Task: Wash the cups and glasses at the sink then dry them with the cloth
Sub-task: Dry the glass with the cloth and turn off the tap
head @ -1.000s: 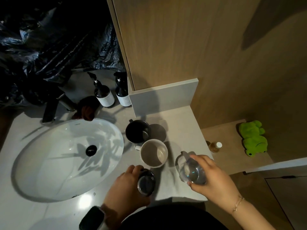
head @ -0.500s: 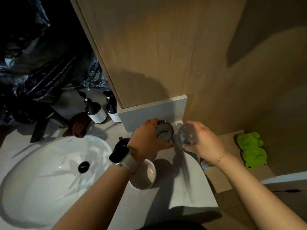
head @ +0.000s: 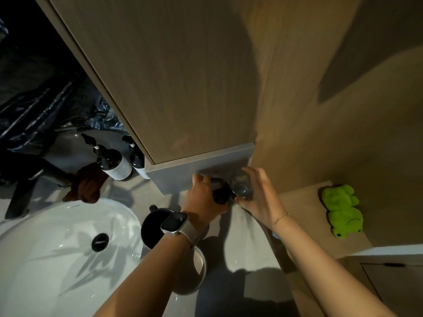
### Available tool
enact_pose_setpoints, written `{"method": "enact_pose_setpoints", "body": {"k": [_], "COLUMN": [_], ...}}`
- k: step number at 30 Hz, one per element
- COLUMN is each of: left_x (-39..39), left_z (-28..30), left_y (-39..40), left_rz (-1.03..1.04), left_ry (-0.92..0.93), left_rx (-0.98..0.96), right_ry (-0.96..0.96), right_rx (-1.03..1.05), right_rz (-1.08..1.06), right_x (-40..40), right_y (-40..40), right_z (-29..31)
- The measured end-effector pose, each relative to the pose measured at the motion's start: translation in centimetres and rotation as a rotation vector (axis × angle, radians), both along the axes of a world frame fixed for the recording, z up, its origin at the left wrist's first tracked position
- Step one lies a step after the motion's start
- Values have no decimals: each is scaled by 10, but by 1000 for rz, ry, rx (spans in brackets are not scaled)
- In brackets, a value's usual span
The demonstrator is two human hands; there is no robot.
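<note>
Left hand (head: 202,197): we curl it round the dark glass (head: 220,191).
Right hand (head: 258,197): fingers wrapped round the clear glass (head: 242,185).
Place: both at the counter's back, over the white cloth (head: 247,243), seemingly touching.
Handling: probably wet, slick, brittle; we hold the sides.

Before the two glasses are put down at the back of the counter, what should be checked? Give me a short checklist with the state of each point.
1. Left hand grips the dark glass firmly: ok, fingers curl round it.
2. Right hand grips the clear glass firmly: ok.
3. The two glasses are kept apart: not ok, they look to be touching or nearly so.
4. Glasses already rest on the counter: cannot tell, the hands hide their bases.
5. White cloth lies flat beneath the hands: ok where visible.
6. Black mug and white cup are clear of the left forearm: not ok, both sit directly under it.
</note>
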State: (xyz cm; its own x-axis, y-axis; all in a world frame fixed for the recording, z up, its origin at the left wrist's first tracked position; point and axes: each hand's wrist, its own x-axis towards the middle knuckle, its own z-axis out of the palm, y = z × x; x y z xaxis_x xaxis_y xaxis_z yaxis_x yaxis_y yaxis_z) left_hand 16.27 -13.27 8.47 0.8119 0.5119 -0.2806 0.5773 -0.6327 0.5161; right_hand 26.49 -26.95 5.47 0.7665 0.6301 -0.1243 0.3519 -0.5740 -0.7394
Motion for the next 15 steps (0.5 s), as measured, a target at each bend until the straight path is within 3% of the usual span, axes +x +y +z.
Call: {"method": "enact_pose_setpoints", "body": {"k": [2,5,9,11,15], "left_x": [-2,-10,-11,-8,-31], "left_z": [-2,-8,-15,-15,-2], "left_y": [-1,-2,-1,0,8], "left_rz": [68,190,251,250,190], "left_ry": [-53,-75,-75,-83,-121], "left_rx": [-35,-90,-88,-101,-141], "right_ry": [113,95,402,434,241], "right_rx": [64,73,363,373,194], "right_rz": [-127,-287,-463,-484,-411], "right_x": [-5,-16,-21,-17,-39], "right_y": [-2,-9,-1,3,-12], "right_z": [-9,-18,-12,-12,-1]}}
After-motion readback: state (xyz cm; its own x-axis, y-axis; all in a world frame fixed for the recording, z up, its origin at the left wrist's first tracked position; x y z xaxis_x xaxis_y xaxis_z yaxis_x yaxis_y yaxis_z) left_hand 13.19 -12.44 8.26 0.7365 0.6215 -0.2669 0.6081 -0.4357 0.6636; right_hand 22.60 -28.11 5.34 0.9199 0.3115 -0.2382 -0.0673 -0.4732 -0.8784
